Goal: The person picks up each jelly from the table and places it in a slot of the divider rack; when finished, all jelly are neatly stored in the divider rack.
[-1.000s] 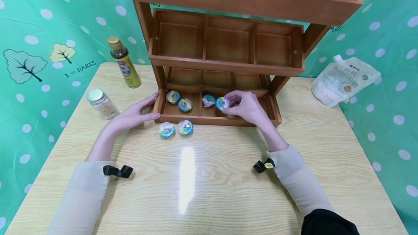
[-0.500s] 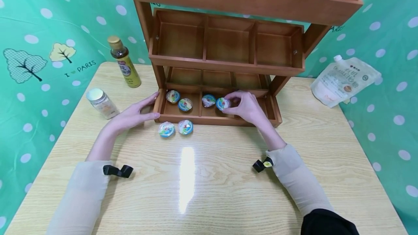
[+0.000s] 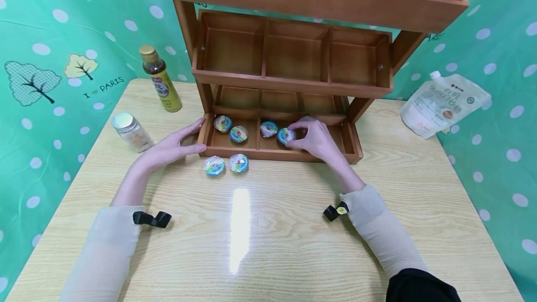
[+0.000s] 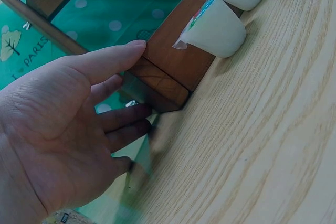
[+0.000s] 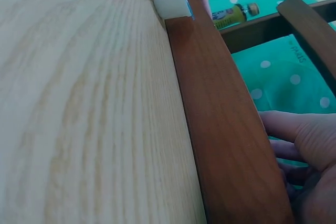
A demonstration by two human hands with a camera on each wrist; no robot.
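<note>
My right hand [image 3: 315,138] pinches a small jelly cup [image 3: 286,135] with a blue-rimmed printed lid, low in the middle compartment of the bottom wooden tray [image 3: 268,154]. Beside it in that compartment sits another jelly cup [image 3: 268,129]. Two more, one jelly cup [image 3: 223,123] further back and one [image 3: 238,134] nearer, lie in the left compartment. At the tray's left end rests my left hand [image 3: 169,148], thumb and fingers extended against the wood. On the table before the tray stand two white-bodied jelly cups [image 4: 215,30]. The tray's front wall hides the right hand's pinch in the right wrist view.
Above the bottom tray rise a middle tray [image 3: 293,85] and a top tray [image 3: 314,6] of the wooden rack. A bottle [image 3: 163,83] with a gold cap and a white-lidded jar [image 3: 132,132] stand at left. A spouted pouch [image 3: 442,104] leans at right.
My right hand, with the jelly cup in its fingers, has sunk very slightly into the middle compartment. The left hand stays on the tray's end.
</note>
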